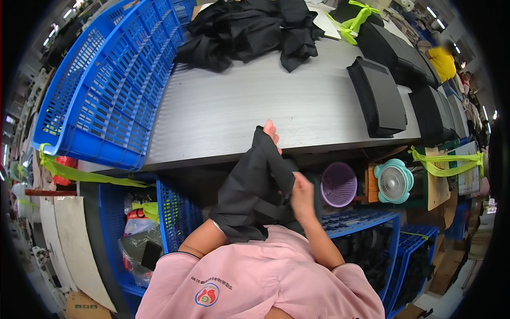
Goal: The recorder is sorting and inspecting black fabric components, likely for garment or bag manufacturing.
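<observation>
Two hands at work on one black fabric piece (255, 186), held up just off the near edge of the grey table (239, 106). Left hand (270, 133) thrust inside the piece like an arm in a sleeve, only the fingertips poking out of its top end, right over the table's front rim; forearm wrapped in the cloth down to the elbow. Right hand (302, 195) pinched shut on the lower right side of the same piece, below the table edge, close against the left forearm. Hands thus close together, both fast on the fabric.

On the table's far side, a loose heap of black fabric (249, 32). Along the table's right edge, a row of neat black folded stacks (380, 95). At the table's left, a big blue plastic crate (106, 80) tipped against it, with yellow-green tape tied to its lower corner. Under the table's front right, a lilac basket (339, 184) and, beside that, a small teal fan (393, 181). Beneath the table's near edge, more blue crates (175, 212), left and right of the pink-sleeved body.
</observation>
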`<action>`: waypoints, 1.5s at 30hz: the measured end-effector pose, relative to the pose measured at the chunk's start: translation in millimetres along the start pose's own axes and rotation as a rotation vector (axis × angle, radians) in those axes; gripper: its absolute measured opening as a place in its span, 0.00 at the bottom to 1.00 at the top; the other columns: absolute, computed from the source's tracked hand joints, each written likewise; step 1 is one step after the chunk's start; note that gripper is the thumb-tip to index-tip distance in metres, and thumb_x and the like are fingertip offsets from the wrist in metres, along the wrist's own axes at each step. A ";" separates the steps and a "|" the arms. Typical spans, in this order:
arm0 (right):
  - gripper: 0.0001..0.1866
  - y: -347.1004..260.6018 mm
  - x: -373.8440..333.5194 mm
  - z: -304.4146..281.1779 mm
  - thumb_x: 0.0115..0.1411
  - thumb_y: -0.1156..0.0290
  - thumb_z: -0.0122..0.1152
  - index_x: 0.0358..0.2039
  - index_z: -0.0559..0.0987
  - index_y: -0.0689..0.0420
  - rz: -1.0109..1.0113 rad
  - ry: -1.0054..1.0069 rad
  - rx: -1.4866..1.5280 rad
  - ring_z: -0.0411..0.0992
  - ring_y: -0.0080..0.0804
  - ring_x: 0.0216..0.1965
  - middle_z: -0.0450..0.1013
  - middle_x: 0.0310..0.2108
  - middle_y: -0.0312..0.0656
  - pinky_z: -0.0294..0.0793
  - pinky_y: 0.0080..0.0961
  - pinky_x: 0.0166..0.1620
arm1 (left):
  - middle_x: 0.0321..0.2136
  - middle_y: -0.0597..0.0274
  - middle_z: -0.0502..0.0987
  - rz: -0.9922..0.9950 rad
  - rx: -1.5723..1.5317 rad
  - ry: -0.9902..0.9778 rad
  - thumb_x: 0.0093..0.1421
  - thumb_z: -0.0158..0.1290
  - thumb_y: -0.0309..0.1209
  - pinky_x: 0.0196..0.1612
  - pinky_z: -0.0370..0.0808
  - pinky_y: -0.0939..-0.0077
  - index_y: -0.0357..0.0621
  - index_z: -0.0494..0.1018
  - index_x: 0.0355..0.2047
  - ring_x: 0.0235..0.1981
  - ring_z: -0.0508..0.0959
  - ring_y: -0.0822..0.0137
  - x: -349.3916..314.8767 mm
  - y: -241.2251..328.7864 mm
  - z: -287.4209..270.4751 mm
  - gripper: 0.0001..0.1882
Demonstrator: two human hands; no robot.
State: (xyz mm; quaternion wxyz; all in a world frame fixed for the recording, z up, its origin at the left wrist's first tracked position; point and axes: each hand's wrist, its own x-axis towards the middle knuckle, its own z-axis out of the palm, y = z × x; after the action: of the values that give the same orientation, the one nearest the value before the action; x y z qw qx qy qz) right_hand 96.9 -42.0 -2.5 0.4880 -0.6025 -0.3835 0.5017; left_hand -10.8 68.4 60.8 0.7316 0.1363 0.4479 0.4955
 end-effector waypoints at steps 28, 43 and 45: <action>0.09 -77.4 7.0 -20.7 0.70 0.66 0.55 0.40 0.76 0.59 -0.078 -0.178 0.797 0.75 0.23 0.40 0.77 0.38 0.37 0.74 0.23 0.47 | 0.62 0.53 0.67 1.041 1.114 -0.431 0.65 0.54 0.38 0.64 0.62 0.55 0.42 0.63 0.65 0.62 0.66 0.56 -29.0 -33.7 -127.8 0.30; 0.26 -66.4 5.2 -9.4 0.56 0.77 0.66 0.56 0.74 0.61 -0.775 0.267 -0.684 0.67 0.45 0.59 0.69 0.57 0.49 0.67 0.35 0.58 | 0.54 0.48 0.73 1.332 1.511 -0.667 0.62 0.54 0.32 0.59 0.69 0.60 0.39 0.71 0.57 0.55 0.74 0.52 -28.6 -5.9 -83.7 0.23; 0.20 -69.0 12.2 -13.9 0.55 0.77 0.66 0.49 0.76 0.61 -0.722 0.157 -0.603 0.68 0.45 0.58 0.71 0.54 0.49 0.66 0.37 0.59 | 0.56 0.47 0.73 1.322 1.633 -0.637 0.60 0.55 0.31 0.56 0.72 0.60 0.38 0.70 0.58 0.54 0.75 0.53 -25.2 -13.1 -86.0 0.25</action>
State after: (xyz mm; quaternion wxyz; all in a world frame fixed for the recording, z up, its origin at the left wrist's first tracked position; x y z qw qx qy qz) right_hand 114.9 -17.4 62.2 0.4620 -0.5817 -0.6587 0.1194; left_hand -73.6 19.9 17.2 0.0931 0.9145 0.2701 0.2864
